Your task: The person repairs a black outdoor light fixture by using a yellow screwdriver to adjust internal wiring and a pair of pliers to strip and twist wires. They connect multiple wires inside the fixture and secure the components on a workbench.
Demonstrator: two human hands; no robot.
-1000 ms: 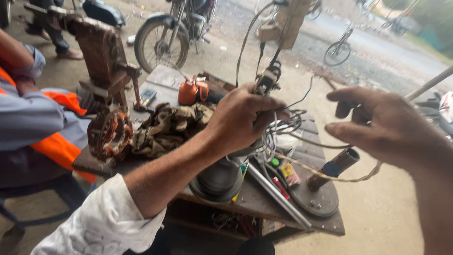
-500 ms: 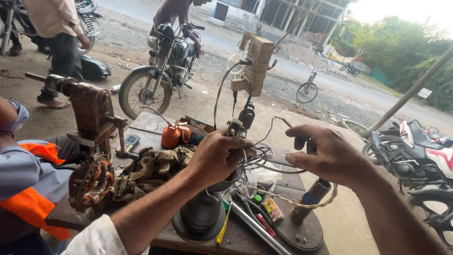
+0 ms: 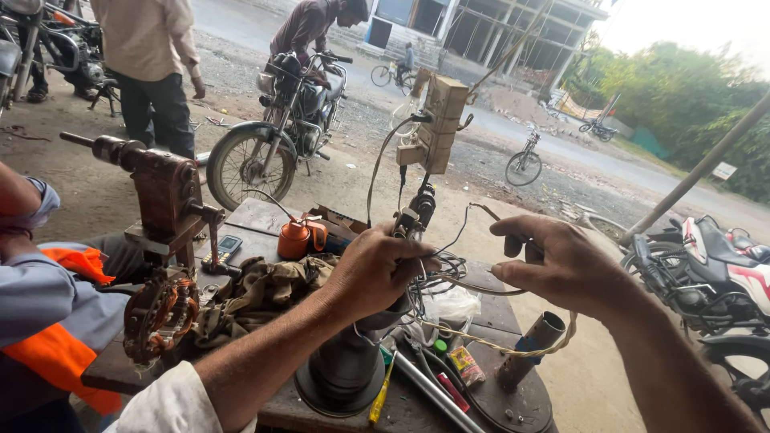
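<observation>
Pinching a bundle of thin wires (image 3: 437, 269), the left hand (image 3: 373, 269) is steadying them above a black stand (image 3: 346, 370) on the cluttered surface (image 3: 265, 218), while the right hand (image 3: 561, 265), fingers clenched on a pale cord (image 3: 481, 290), is drawing it taut.

Your wooden table (image 3: 265, 215) carries a black cone stand (image 3: 345, 373) at its near edge. Left of that stand lies a crumpled rag (image 3: 261, 293); behind the rag sit an orange oil can (image 3: 294, 239) and a small phone (image 3: 228, 244). Right of the stand, a metal pipe (image 3: 531, 353) rises from a round base.
</observation>
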